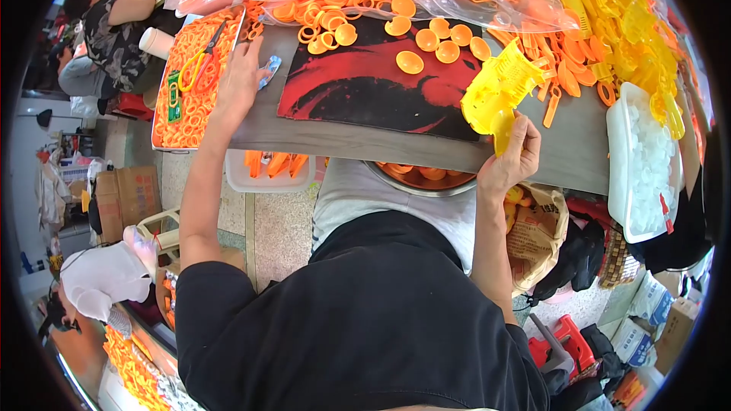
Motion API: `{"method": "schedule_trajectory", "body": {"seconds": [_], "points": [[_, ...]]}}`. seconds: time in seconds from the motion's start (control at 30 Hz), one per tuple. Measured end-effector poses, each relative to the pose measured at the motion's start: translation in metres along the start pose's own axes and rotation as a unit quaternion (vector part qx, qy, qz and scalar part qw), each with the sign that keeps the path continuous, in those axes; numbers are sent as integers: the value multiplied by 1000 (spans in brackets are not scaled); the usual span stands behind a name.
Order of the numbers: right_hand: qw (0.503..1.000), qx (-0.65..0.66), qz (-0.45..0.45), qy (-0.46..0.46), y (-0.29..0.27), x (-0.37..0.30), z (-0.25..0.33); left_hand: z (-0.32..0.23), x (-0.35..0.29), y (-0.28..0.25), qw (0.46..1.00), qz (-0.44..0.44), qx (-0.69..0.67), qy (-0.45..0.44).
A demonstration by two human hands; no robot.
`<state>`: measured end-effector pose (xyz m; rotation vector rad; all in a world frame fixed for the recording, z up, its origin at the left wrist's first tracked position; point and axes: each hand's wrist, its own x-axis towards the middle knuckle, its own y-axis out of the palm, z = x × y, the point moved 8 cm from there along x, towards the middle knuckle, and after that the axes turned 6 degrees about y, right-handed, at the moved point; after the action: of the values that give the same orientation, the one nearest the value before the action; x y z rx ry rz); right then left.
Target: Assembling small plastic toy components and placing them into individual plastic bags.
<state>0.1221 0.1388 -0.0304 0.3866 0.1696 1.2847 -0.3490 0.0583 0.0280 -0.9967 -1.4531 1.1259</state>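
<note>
The right hand pinches the thin lower end of a bright yellow, curved plastic piece, maybe so the wide part stays easy to see. The piece is above the front edge of the grey worktop, by the right side of a flat black-and-red mat. The left hand reaches toward the far left corner; I cannot tell how far its fingers are spread or if they hold anything. Just beside it, a shallow tray likely keeps small orange plastic rings from rolling off. Orange half-balls sit along the mat's far edge.
</note>
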Motion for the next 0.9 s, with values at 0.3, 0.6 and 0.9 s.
{"method": "schedule_trajectory", "body": {"seconds": [0.3,0.6,0.9], "points": [[1000,-2,-25,0,0,3,5,-189,35,13,954,-77,-114,267],[999,-19,-30,19,8,-1,6,-316,107,73,893,-176,-111,400],[999,-45,-21,-4,2,2,2,-272,104,53,903,-208,-48,374]]}}
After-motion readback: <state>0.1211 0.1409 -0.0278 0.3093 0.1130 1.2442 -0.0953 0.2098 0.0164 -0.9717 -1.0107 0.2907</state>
